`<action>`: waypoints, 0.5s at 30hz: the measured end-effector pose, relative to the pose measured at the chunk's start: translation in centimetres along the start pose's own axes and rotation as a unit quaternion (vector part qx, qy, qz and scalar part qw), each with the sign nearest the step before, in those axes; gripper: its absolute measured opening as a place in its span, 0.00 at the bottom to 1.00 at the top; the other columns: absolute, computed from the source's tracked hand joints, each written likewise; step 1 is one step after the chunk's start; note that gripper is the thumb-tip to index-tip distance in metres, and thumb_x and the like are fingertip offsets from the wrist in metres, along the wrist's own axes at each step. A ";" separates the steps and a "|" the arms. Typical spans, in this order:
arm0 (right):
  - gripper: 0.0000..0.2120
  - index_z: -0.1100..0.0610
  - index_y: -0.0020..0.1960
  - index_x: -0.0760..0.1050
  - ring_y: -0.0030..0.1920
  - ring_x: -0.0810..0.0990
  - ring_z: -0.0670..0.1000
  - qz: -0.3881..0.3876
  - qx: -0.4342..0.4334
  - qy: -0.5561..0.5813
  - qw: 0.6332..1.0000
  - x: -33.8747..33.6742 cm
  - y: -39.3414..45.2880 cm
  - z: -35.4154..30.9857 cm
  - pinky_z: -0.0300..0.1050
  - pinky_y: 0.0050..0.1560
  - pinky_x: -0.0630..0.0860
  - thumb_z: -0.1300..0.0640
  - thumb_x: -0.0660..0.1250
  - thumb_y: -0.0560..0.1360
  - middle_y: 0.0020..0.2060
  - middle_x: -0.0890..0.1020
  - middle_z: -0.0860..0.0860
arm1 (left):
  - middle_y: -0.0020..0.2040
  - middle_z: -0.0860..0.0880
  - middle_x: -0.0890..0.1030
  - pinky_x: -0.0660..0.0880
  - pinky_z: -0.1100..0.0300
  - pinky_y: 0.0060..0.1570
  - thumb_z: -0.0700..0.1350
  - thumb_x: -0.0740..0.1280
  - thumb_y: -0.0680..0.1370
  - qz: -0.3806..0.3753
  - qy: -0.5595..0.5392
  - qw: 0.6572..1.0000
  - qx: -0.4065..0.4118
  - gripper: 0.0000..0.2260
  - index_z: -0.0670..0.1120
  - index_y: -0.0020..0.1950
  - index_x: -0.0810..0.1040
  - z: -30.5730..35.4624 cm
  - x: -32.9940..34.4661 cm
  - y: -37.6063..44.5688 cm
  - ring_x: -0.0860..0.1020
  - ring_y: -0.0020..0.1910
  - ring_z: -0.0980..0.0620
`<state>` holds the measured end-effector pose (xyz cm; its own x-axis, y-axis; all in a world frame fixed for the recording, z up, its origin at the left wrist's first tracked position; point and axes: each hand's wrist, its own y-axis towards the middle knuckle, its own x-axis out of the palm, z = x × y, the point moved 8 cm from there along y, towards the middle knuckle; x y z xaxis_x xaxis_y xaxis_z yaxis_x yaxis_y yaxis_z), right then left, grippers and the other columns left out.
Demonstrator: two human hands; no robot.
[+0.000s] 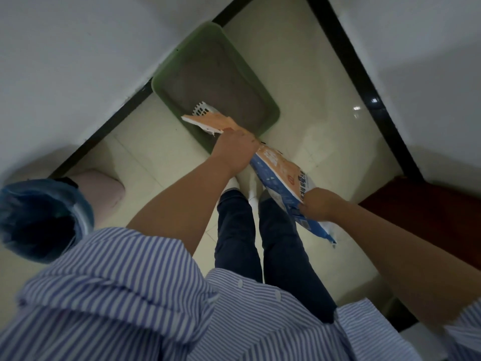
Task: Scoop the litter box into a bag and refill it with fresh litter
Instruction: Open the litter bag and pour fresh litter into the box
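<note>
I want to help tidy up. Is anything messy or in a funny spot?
The white scoop lies inside the green litter box, on the litter right under the torn mouth of the litter bag; poured litter could bury it. No spill shows.

Head-worn view, steeply downward, standing height

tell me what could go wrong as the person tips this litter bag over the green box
The bag's torn mouth sits over the near rim of the litter box, so litter may spill on the floor. The white scoop lies in the box and could get buried. The right hand pinches only the bag's bottom edge, which may slip.
</note>
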<state>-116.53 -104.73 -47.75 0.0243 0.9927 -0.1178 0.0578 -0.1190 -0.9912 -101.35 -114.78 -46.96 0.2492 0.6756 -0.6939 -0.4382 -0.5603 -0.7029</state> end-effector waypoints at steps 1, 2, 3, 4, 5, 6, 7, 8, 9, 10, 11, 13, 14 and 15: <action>0.16 0.65 0.63 0.68 0.59 0.75 0.58 -0.008 -0.002 -0.004 1.000 0.1 -0.1 0.0 0.45 0.58 0.71 0.56 0.53 0.80 0.61 0.75 0.61 | 0.67 0.43 0.71 0.66 0.52 0.62 0.36 0.54 0.80 0.001 -0.003 1.000 -0.006 0.17 0.42 0.68 0.68 0.1 -0.2 0.0 0.70 0.65 0.43; 0.17 0.66 0.63 0.68 0.60 0.74 0.58 -0.018 -0.003 -0.009 1.000 0.2 -0.3 0.2 0.45 0.58 0.71 0.56 0.52 0.81 0.61 0.74 0.62 | 0.66 0.43 0.71 0.65 0.53 0.63 0.36 0.54 0.79 0.003 -0.007 1.000 -0.010 0.17 0.42 0.68 0.68 0.3 -0.4 -0.1 0.70 0.65 0.43; 0.17 0.66 0.63 0.68 0.61 0.74 0.59 -0.023 -0.003 -0.016 1.000 0.3 -0.5 0.4 0.45 0.58 0.70 0.56 0.52 0.81 0.62 0.74 0.62 | 0.66 0.43 0.71 0.65 0.53 0.63 0.36 0.55 0.79 0.002 -0.014 1.000 -0.013 0.17 0.42 0.68 0.68 0.6 -0.5 -0.1 0.70 0.65 0.44; 0.18 0.66 0.64 0.68 0.61 0.74 0.58 -0.027 -0.001 -0.022 0.999 0.5 -0.6 0.8 0.45 0.57 0.70 0.56 0.52 0.81 0.62 0.74 0.62 | 0.66 0.43 0.71 0.65 0.53 0.63 0.36 0.55 0.79 0.002 -0.022 1.000 -0.015 0.17 0.42 0.68 0.68 0.9 -0.6 -0.2 0.70 0.65 0.44; 0.18 0.66 0.63 0.68 0.60 0.74 0.58 -0.030 0.003 -0.021 0.999 0.6 -0.7 1.2 0.44 0.55 0.70 0.55 0.52 0.81 0.62 0.74 0.62 | 0.66 0.43 0.71 0.65 0.53 0.63 0.35 0.55 0.79 0.002 -0.027 0.999 -0.017 0.17 0.42 0.68 0.68 1.3 -0.6 -0.3 0.70 0.64 0.44; 0.18 0.66 0.63 0.68 0.59 0.74 0.59 -0.031 0.004 -0.023 0.999 0.7 -0.9 1.5 0.43 0.52 0.70 0.55 0.52 0.81 0.61 0.74 0.62 | 0.66 0.43 0.71 0.66 0.53 0.62 0.35 0.56 0.79 0.004 -0.033 0.999 -0.020 0.17 0.42 0.68 0.68 1.5 -0.7 -0.5 0.70 0.64 0.44; 0.18 0.66 0.62 0.69 0.59 0.75 0.59 -0.031 0.005 -0.021 0.999 0.7 -1.1 1.6 0.43 0.50 0.69 0.55 0.52 0.81 0.60 0.75 0.63 | 0.66 0.43 0.71 0.66 0.53 0.62 0.35 0.55 0.79 0.006 -0.037 0.999 -0.023 0.17 0.42 0.68 0.68 1.7 -0.7 -0.6 0.70 0.64 0.44; 0.17 0.66 0.62 0.69 0.59 0.75 0.59 -0.031 0.008 -0.016 0.999 0.6 -1.3 1.8 0.44 0.50 0.69 0.56 0.51 0.81 0.60 0.75 0.62 | 0.66 0.43 0.71 0.67 0.53 0.62 0.36 0.55 0.79 0.009 -0.038 0.999 -0.025 0.17 0.43 0.68 0.68 1.7 -0.7 -0.7 0.70 0.64 0.44; 0.17 0.66 0.62 0.68 0.59 0.75 0.59 -0.029 0.010 -0.011 0.999 0.5 -1.5 1.9 0.45 0.53 0.70 0.56 0.51 0.81 0.60 0.75 0.62 | 0.66 0.43 0.71 0.67 0.54 0.62 0.36 0.55 0.80 0.010 -0.040 0.999 -0.028 0.17 0.43 0.69 0.68 1.8 -0.7 -0.8 0.70 0.64 0.44; 0.17 0.66 0.62 0.68 0.59 0.74 0.59 -0.027 0.008 -0.012 1.000 0.4 -1.7 1.8 0.46 0.56 0.71 0.56 0.51 0.81 0.61 0.75 0.62 | 0.66 0.43 0.72 0.67 0.54 0.62 0.37 0.55 0.80 0.012 -0.040 0.999 -0.031 0.17 0.43 0.69 0.68 1.9 -0.8 -1.0 0.70 0.64 0.44; 0.17 0.66 0.62 0.68 0.60 0.74 0.59 -0.026 0.005 -0.015 1.000 0.2 -1.9 1.7 0.46 0.58 0.70 0.57 0.52 0.81 0.61 0.75 0.62 | 0.66 0.43 0.72 0.67 0.54 0.62 0.37 0.55 0.80 0.012 -0.040 0.999 -0.035 0.16 0.43 0.68 0.68 1.8 -0.7 -1.2 0.71 0.64 0.44; 0.16 0.66 0.62 0.69 0.60 0.74 0.59 -0.024 0.003 -0.023 0.999 0.0 -2.2 1.7 0.46 0.59 0.70 0.57 0.53 0.81 0.60 0.75 0.62 | 0.65 0.43 0.73 0.67 0.55 0.62 0.37 0.55 0.80 0.014 -0.038 0.998 -0.044 0.16 0.42 0.67 0.69 1.8 -0.7 -1.6 0.71 0.64 0.44; 0.16 0.66 0.62 0.69 0.60 0.74 0.59 -0.024 0.003 -0.026 0.999 -0.1 -2.3 1.8 0.46 0.60 0.70 0.58 0.53 0.81 0.60 0.75 0.62 | 0.65 0.43 0.73 0.66 0.55 0.62 0.37 0.55 0.80 0.014 -0.037 0.998 -0.048 0.16 0.42 0.67 0.69 1.8 -0.7 -1.8 0.71 0.64 0.44; 0.16 0.66 0.62 0.68 0.60 0.74 0.59 -0.025 0.006 -0.026 0.999 -0.1 -2.5 1.9 0.46 0.60 0.70 0.57 0.52 0.81 0.61 0.75 0.62 | 0.66 0.43 0.72 0.66 0.55 0.61 0.37 0.55 0.80 0.013 -0.037 0.998 -0.051 0.16 0.42 0.67 0.69 1.8 -0.5 -1.9 0.71 0.64 0.44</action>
<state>-118.62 -104.48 -45.37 -0.0308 0.9970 -0.0716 0.0463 -0.0702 -0.9965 -102.24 -113.18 -44.97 0.1723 0.6922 -0.7008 -0.3520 -0.6212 -0.7001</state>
